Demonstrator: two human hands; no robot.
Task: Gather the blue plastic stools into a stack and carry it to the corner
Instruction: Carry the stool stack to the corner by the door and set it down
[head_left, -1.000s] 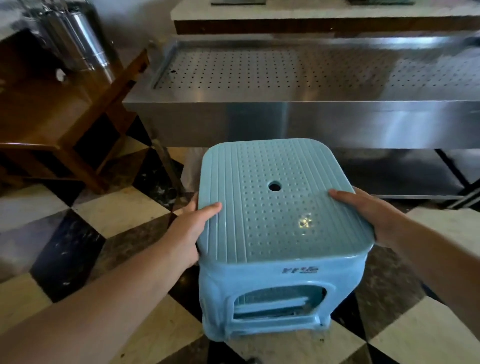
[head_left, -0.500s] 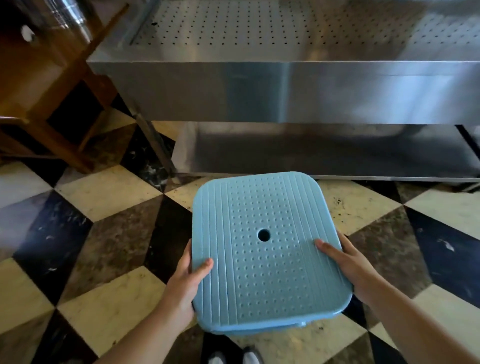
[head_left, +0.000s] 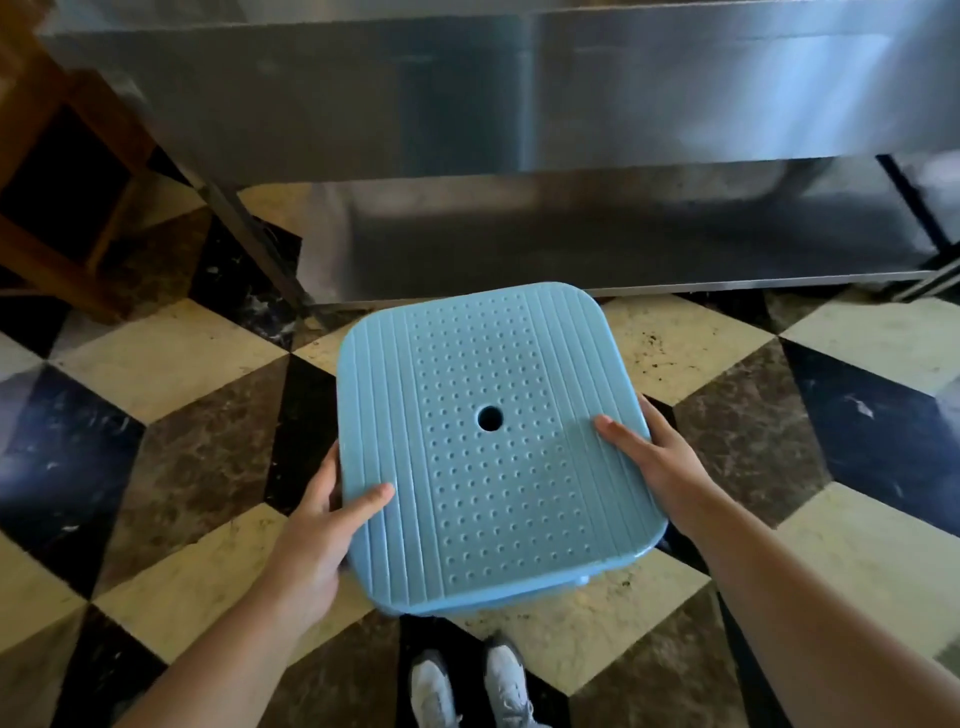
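Blue stool held seat-up over the checkered floor, in front of the steel counter. Left hand and right hand grip opposite seat edges, thumbs on top. Shoes below.

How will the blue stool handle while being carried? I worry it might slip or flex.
The blue stool looks like rigid moulded plastic, so it probably won't flex. The left hand and right hand hold it at opposite edges, suggesting it is fairly light. Its ribbed, dimpled seat likely helps the thumbs grip.
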